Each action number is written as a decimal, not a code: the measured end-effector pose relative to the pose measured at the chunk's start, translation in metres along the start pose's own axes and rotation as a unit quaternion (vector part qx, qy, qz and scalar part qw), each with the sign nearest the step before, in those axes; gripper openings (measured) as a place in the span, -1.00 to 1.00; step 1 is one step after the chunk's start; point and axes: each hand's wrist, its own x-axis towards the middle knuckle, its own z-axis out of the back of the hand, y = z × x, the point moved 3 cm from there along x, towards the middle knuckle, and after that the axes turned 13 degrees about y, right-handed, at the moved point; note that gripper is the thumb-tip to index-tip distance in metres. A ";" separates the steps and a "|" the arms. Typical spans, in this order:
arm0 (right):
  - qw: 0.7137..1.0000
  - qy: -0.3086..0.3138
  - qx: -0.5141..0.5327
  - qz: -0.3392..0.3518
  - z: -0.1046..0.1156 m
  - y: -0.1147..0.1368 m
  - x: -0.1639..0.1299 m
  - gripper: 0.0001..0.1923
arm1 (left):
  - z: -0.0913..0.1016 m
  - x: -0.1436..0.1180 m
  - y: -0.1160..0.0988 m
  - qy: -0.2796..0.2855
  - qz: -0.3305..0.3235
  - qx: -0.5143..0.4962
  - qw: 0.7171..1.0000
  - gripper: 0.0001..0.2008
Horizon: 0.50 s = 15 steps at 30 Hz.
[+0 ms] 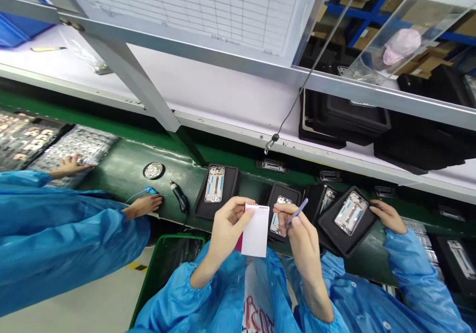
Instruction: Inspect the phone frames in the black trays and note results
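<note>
My left hand (pixel 231 223) grips a small spiral-topped notepad (pixel 256 233) by its upper left side, thumb on the page. The page facing me looks blank white, and a red cover shows behind its left edge. In my right hand (pixel 300 231) is a slim purple pen (pixel 300 208), its upper end pointing up and right; the writing tip is hidden by my fingers. Behind that hand a phone frame (pixel 275 224) lies in a black tray (pixel 293 192), partly covered. Left of the notepad, another black tray (pixel 200 205) holds a phone frame (pixel 214 184).
Co-workers' hands are close: one (pixel 388 216) at a tilted tray on the right, two at the left near small parts. A screwdriver (pixel 179 196) and a round dish (pixel 153 170) sit on the green bench. A metal hook (pixel 271 143) hangs ahead; a green bin (pixel 148 283) stands below.
</note>
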 end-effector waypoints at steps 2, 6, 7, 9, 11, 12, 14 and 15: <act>1.000 0.009 -0.019 0.016 0.007 0.013 -0.002 -0.48 | 0.004 0.000 -0.002 0.005 0.012 -0.010 1.000 -0.68; 0.991 0.024 -0.107 0.075 0.015 0.039 -0.001 -0.65 | 0.008 -0.002 -0.008 0.023 0.034 -0.029 0.999 -0.66; 0.989 0.012 -0.114 0.092 0.016 0.043 -0.001 -0.70 | 0.009 -0.003 -0.009 0.031 0.036 -0.034 0.998 -0.68; 0.988 -0.022 -0.088 0.125 0.015 0.049 0.001 -0.76 | 0.009 -0.004 -0.013 0.050 0.032 -0.045 0.997 -0.72; 0.988 -0.032 -0.024 0.149 0.011 0.050 0.003 -0.78 | 0.009 -0.006 -0.017 0.065 0.023 -0.055 0.996 -0.75; 0.988 -0.025 0.011 0.154 0.007 0.048 0.005 -0.78 | 0.009 -0.008 -0.018 0.068 0.021 -0.057 0.996 -0.76; 0.988 -0.005 0.061 0.145 -0.001 0.044 0.008 -0.78 | 0.009 -0.010 -0.020 0.070 0.030 -0.057 0.995 -0.77; 0.989 0.000 0.073 0.131 -0.005 0.040 0.010 -0.77 | 0.010 -0.011 -0.021 0.071 0.037 -0.055 0.995 -0.77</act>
